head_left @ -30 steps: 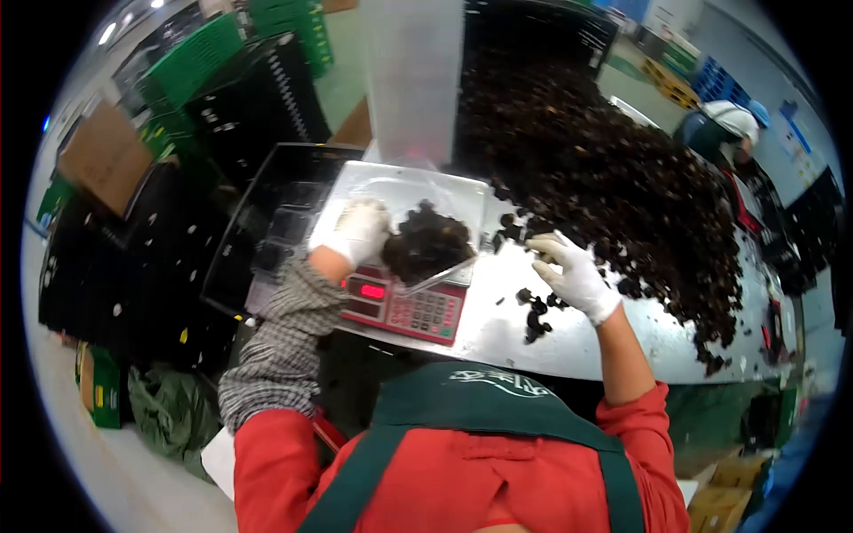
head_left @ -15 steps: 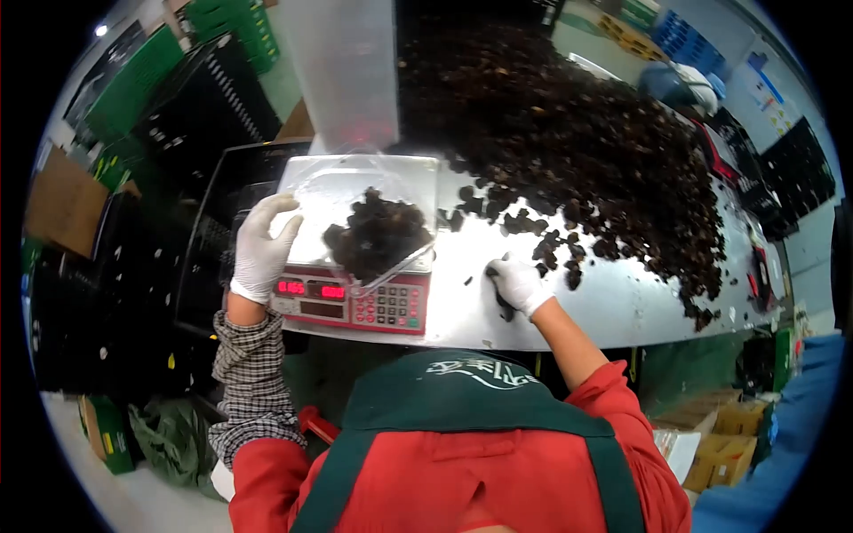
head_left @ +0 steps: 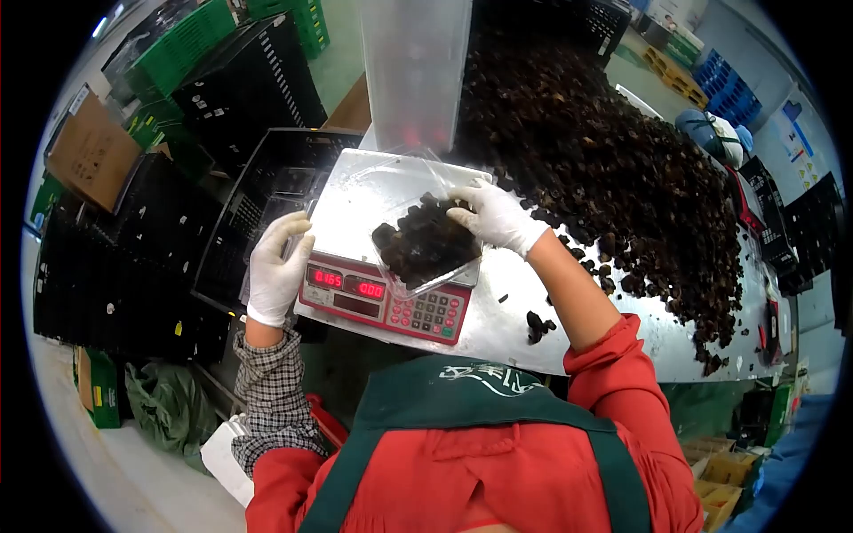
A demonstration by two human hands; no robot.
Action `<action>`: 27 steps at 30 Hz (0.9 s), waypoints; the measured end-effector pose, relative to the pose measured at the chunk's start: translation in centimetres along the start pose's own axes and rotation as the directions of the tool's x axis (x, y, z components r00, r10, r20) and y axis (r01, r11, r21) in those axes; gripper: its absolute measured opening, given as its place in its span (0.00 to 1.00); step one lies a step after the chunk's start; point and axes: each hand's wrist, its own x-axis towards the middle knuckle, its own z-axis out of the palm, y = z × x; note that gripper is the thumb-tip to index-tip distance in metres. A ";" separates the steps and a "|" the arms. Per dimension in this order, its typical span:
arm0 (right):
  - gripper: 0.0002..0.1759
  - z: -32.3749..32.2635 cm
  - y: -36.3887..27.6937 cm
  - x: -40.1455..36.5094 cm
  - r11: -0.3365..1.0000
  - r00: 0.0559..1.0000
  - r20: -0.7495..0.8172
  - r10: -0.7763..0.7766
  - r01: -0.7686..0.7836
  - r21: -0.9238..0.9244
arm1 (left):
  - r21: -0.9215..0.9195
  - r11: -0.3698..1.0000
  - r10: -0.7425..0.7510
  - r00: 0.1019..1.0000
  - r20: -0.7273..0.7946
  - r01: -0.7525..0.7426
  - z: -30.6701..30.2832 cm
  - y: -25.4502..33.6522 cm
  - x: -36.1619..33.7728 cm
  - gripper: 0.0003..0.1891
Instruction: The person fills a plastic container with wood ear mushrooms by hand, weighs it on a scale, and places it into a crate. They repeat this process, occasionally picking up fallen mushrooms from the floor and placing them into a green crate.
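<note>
A clear plastic box with dark, mushroom-like pieces (head_left: pixel 426 242) lies on the metal plate of a red scale (head_left: pixel 382 306), whose red display reads 0.165 and 0.00. My right hand (head_left: pixel 499 215), in a white glove, is at the box's right side, its fingers over the dark pieces; whether they grip anything is hidden. Beside the scale's left edge my gloved left hand (head_left: pixel 280 266) stands with thumb and fingers apart, holding nothing. A small dark clump (head_left: pixel 538 327) lies on the metal table (head_left: pixel 506 333) right of the scale.
A large heap of dark pieces (head_left: pixel 613 160) covers the table's back and right. A translucent upright panel (head_left: pixel 415 71) stands behind the scale. An open black crate (head_left: pixel 267 191) is left of the scale. A person (head_left: pixel 713 138) is at the far right.
My right hand has moved from the bare table up to the box on the scale, leaving a dark clump behind. My left hand stays beside the scale. The whole view has shifted.
</note>
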 end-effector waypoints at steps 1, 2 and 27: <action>0.19 -0.4 0.1 0.2 0.992 0.998 -0.055 0.010 -0.003 0.126 | 0.032 0.999 0.006 1.000 -0.015 -0.006 -0.7 -0.5 -0.3 0.08; 0.18 -1.6 0.4 0.5 0.978 0.997 -0.064 0.043 -0.029 0.205 | -0.009 1.000 -0.029 0.999 -0.042 0.029 -1.7 -1.1 -0.7 0.08; 0.08 0.1 1.8 0.9 0.981 0.992 0.116 -0.045 0.066 -0.185 | 0.072 0.976 0.206 0.979 -0.004 -0.205 4.2 0.6 2.7 0.14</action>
